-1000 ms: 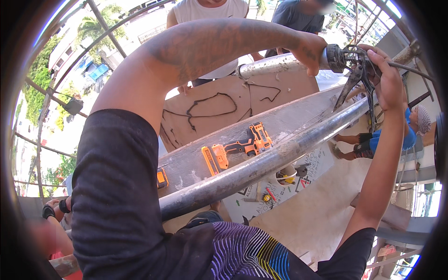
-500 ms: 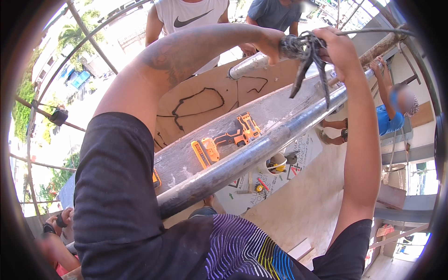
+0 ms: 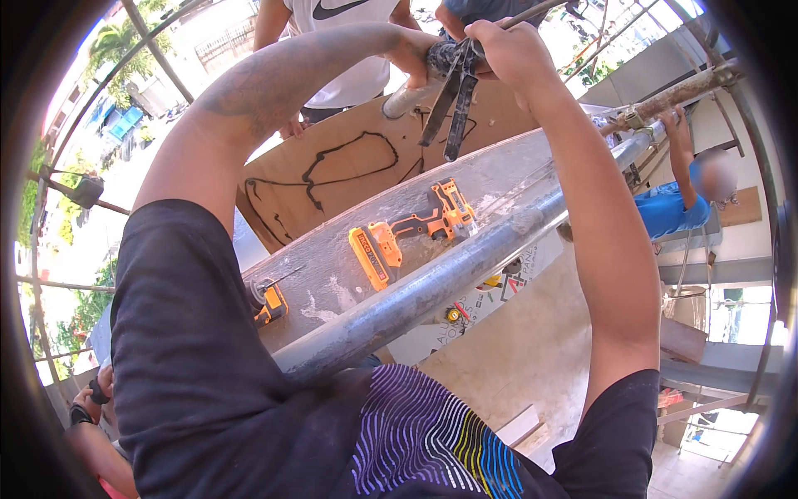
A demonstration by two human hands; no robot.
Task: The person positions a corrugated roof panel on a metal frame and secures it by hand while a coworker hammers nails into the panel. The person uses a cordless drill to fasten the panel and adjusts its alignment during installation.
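My left hand (image 3: 411, 56) is closed around a grey pole at the top middle, its fingers partly hidden. The silvery lower end of the pole (image 3: 402, 101) shows below it. Just right of that hand is a dark, scuffed bundle (image 3: 449, 56), from which two long, flat dark prongs (image 3: 446, 112) hang; their kind cannot be made out. My right hand (image 3: 517, 60) is closed at the bundle's right side, on a dark cord (image 3: 532, 12) that runs off up to the right. Both my arms are raised over a thick metal pipe (image 3: 424, 291).
An orange cordless drill (image 3: 416, 229) and a second orange tool (image 3: 270, 303) lie on a grey plank (image 3: 332, 270). Brown board (image 3: 283, 179) stands beyond. People are nearby: white shirt (image 3: 349, 50), blue shirt (image 3: 669, 212) gripping the pipe, another at lower left. Tape measure (image 3: 453, 315) below.
My view has shifted, so both hands and the bundle appear farther up and left. The prongs hang closer together. More of the second orange tool shows.
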